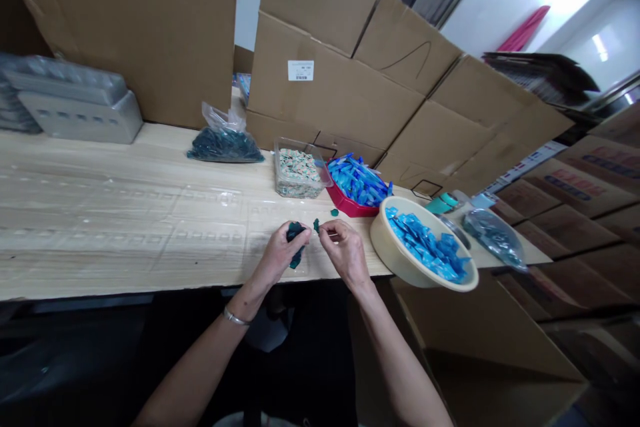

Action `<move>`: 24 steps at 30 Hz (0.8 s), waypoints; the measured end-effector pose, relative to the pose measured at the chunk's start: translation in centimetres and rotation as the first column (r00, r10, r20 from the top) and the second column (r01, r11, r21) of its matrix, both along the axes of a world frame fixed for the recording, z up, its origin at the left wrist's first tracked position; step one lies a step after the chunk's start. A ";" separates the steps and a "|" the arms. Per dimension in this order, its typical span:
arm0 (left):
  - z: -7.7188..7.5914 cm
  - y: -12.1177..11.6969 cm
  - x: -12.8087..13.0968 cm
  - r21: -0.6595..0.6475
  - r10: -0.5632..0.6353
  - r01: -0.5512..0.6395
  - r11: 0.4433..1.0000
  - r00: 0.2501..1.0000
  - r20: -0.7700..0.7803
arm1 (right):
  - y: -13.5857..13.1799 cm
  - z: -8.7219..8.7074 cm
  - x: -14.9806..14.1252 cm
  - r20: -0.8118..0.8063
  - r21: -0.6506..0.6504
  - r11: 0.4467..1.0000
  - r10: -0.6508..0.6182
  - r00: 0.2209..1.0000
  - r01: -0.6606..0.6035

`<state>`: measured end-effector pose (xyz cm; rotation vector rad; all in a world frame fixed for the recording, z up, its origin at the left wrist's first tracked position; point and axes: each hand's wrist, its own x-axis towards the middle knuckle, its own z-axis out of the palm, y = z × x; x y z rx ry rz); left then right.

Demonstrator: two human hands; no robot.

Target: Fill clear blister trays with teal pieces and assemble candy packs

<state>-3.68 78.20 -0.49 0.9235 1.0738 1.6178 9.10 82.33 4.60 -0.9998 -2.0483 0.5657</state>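
Near the table's front edge, my left hand [279, 252] is closed around a dark green bunch of small pieces [296, 257], which pokes out above and below the fingers. Just to its right, the thumb and fingertips of my right hand [346, 252] pinch one small dark green piece [317, 225]. Another flat green piece [335, 212] lies loose on the table beyond the right hand. The pieces are too small to tell what they are.
Behind my hands stand a clear plastic box [300, 188] of small printed pieces and a red tray [345, 203] of blue items. A cream basin [383, 250] with blue packets is at the right. A bag of dark green pieces [225, 145] and grey trays [83, 117] lie left, before cardboard [330, 90].
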 end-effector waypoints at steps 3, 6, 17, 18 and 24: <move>-0.1 0.1 0.0 0.010 0.002 -0.001 1.000 0.996 -0.093 | -0.2 0.1 -0.2 0.093 0.112 0.992 0.053 0.994 -0.063; -0.2 0.4 0.0 0.017 0.030 -0.027 0.999 0.980 -0.197 | -0.3 0.2 -0.3 0.153 0.147 0.983 0.086 0.984 -0.109; -0.4 0.8 -0.2 0.016 0.137 -0.139 0.990 0.935 -0.328 | -0.5 -1.2 -1.7 0.084 0.128 0.989 -0.090 0.992 0.079; -0.5 0.9 -0.3 0.014 0.147 -0.152 0.988 0.929 -0.340 | -0.5 -1.4 -1.8 0.074 0.111 0.990 -0.099 0.992 0.091; -1.1 1.1 -0.4 0.074 0.186 -0.172 0.982 0.856 -0.483 | -0.3 -1.2 -1.6 0.043 0.010 1.000 0.026 0.999 -0.027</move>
